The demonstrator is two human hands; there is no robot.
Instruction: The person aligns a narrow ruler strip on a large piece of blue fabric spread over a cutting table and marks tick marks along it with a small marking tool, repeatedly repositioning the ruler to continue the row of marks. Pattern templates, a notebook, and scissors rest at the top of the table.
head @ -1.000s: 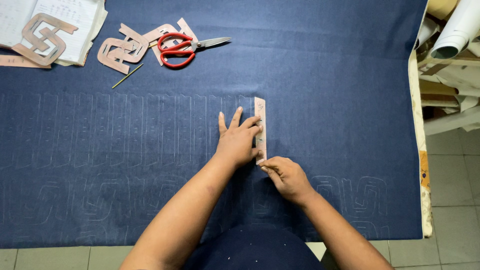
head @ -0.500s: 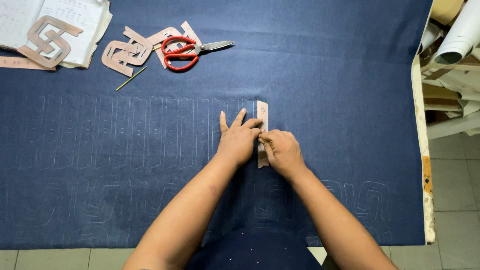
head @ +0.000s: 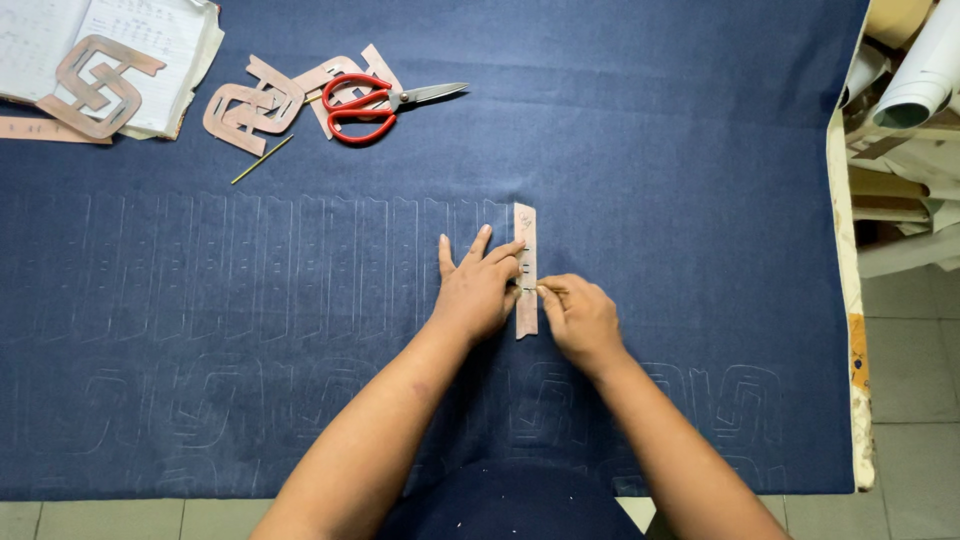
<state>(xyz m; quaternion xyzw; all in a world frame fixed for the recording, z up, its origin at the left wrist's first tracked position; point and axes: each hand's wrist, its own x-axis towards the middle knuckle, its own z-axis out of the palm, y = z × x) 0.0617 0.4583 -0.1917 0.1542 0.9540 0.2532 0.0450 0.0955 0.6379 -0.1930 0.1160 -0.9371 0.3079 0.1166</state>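
A narrow tan cardboard template strip (head: 525, 225) lies upright on the dark blue fabric (head: 650, 150). My left hand (head: 478, 285) presses flat on the strip's left side, fingers spread. My right hand (head: 580, 318) pinches a thin marking tool, its tip touching a slot in the strip's middle. Faint chalk outlines of repeated strip shapes run in a row to the left of the strip, with curled outlines lower down.
Red-handled scissors (head: 375, 100) lie at the top beside tan cut-out templates (head: 250, 105), a thin yellow stick (head: 262, 160) and an open notebook (head: 130, 40) carrying another template. Paper rolls (head: 920, 80) and shelves stand past the table's right edge (head: 850, 330).
My right hand moved up along the strip's right side from its lower end to its middle. The left hand stayed pressed on the strip.
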